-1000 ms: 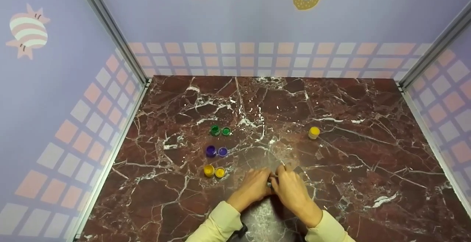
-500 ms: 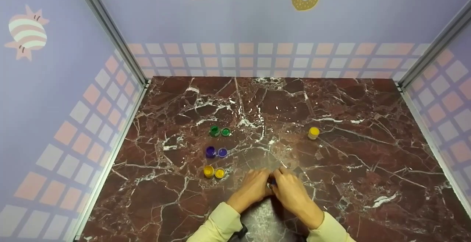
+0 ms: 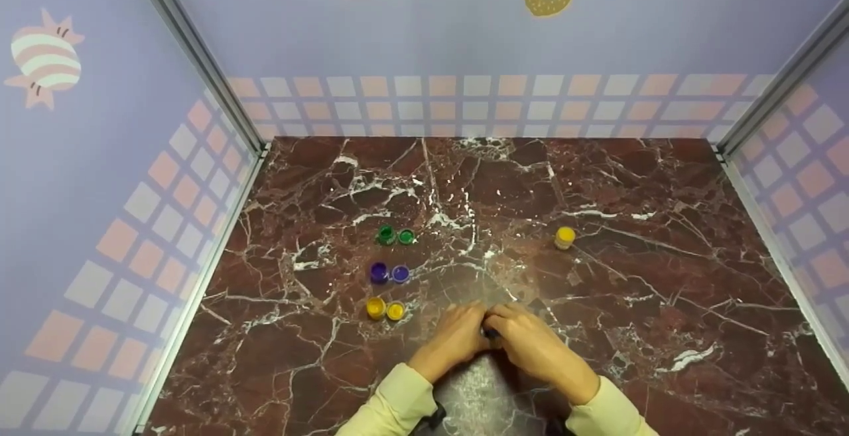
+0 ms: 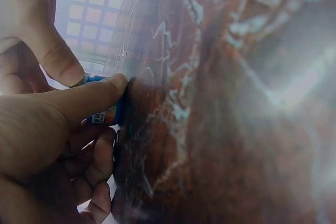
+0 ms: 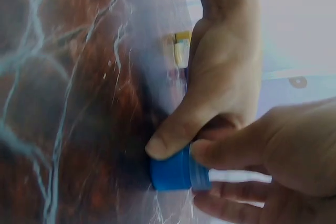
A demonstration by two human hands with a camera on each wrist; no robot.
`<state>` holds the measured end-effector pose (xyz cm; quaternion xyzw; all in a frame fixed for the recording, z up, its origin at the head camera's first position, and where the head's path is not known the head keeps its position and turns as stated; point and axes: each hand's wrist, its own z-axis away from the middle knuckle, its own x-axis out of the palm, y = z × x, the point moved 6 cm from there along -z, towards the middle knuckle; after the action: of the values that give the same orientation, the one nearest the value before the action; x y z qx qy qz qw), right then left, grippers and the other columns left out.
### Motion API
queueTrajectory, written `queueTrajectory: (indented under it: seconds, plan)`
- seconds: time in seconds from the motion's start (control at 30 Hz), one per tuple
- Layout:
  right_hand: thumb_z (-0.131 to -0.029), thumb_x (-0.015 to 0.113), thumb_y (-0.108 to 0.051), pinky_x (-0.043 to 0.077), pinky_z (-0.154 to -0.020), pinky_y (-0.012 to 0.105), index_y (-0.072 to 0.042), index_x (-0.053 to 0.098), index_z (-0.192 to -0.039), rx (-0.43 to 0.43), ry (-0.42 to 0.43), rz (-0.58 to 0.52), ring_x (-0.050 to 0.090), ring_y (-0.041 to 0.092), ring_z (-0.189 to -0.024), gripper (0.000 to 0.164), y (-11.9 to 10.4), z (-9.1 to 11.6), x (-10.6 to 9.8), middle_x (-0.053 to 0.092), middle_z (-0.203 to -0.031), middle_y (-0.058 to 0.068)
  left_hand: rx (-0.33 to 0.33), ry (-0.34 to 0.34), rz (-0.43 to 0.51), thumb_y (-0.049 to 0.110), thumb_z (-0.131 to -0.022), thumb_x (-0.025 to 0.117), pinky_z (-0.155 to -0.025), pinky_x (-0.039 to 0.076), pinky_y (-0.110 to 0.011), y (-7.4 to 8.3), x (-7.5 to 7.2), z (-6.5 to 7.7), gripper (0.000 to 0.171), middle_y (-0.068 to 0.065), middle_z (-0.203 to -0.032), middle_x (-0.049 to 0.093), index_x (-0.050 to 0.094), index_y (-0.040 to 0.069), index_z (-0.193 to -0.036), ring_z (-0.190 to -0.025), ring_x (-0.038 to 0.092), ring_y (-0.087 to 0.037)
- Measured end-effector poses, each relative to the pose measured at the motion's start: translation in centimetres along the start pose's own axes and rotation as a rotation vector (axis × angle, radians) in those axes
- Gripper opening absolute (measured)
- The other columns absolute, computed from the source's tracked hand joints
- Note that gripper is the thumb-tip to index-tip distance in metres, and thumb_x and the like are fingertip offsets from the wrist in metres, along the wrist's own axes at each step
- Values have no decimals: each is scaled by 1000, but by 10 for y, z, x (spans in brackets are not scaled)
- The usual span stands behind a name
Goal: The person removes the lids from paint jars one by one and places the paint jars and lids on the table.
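My left hand [image 3: 454, 333] holds the body of a small blue paint jar [image 5: 170, 174] low at the table, its thumb along the side. A label shows on the jar in the left wrist view. With thumb and fingers, my right hand [image 3: 527, 340] pinches the jar's pale, see-through-looking lid [image 5: 200, 176]. Both hands meet around the jar, so the head view shows only a dark bit of it.
Left of the hands stand uncapped green [image 3: 386, 235], purple [image 3: 379, 273] and yellow [image 3: 375, 308] paint jars, each with its lid beside it. A capped yellow jar [image 3: 565, 238] stands farther back on the right. Patterned walls enclose the marble table [image 3: 663, 257].
My right hand has turned at the wrist around the lid, its forearm swinging slightly right. The left hand stays in place on the jar.
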<state>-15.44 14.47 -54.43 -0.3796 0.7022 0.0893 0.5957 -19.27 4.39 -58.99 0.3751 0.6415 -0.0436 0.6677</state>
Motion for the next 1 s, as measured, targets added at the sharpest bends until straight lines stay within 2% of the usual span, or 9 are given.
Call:
queueTrajectory:
  seconds: [0.23,0.33,0.43,0.53,0.63,0.73,0.83,1.0]
  plan:
    - [-66,76,13,52,-88,42,-11,75,-87,-102,26,-13,64,23,-96,32,2,3,0,74,-107,2,1,-6,4,38,-74,92,-74,47,-34,0,-1,0,39,3,-83,64,64,14,-88,-78,66,-20]
    - [-67,76,11,52,-91,43,-11,76,-91,-111,51,-69,64,24,-101,33,5,5,-1,74,-109,2,2,-10,9,37,-75,91,-75,47,-33,0,-1,1,37,4,-86,66,67,14,-92,-79,67,-19]
    - [-72,78,7,52,-95,45,-7,76,-100,-86,90,-140,64,25,-107,32,10,7,-6,72,-112,5,4,-24,14,39,-78,89,-77,47,-32,0,0,0,38,3,-91,68,70,14,-100,-83,68,-19]
    - [-78,79,6,55,-91,43,-4,74,-106,0,173,-183,65,24,-104,30,15,6,-13,71,-111,6,3,-29,18,38,-78,90,-78,46,-31,-1,0,-2,40,3,-93,69,71,14,-104,-86,68,-17]
    - [-80,77,10,58,-76,36,-1,73,-106,163,286,-188,67,20,-90,29,22,6,-19,69,-104,7,0,-20,22,35,-75,92,-75,44,-30,-2,0,-3,39,5,-91,68,69,14,-100,-82,66,-15]
    - [-81,78,10,57,-64,35,3,70,-107,327,355,-171,67,20,-75,28,27,8,-20,66,-98,11,5,-10,31,34,-74,93,-73,43,-29,-1,0,-3,38,6,-87,67,66,15,-95,-78,64,-13]
    - [-83,80,3,55,-60,39,5,67,-107,409,358,-127,66,23,-70,27,27,8,-18,65,-95,15,9,-13,33,34,-75,92,-74,43,-29,-1,0,-1,39,6,-87,66,66,15,-95,-77,63,-13]
    - [-86,83,-11,56,-63,45,5,67,-99,460,281,-94,67,32,-72,26,20,7,-8,65,-92,16,9,-12,22,34,-75,92,-74,44,-30,0,0,0,38,6,-86,65,66,15,-94,-78,63,-14]
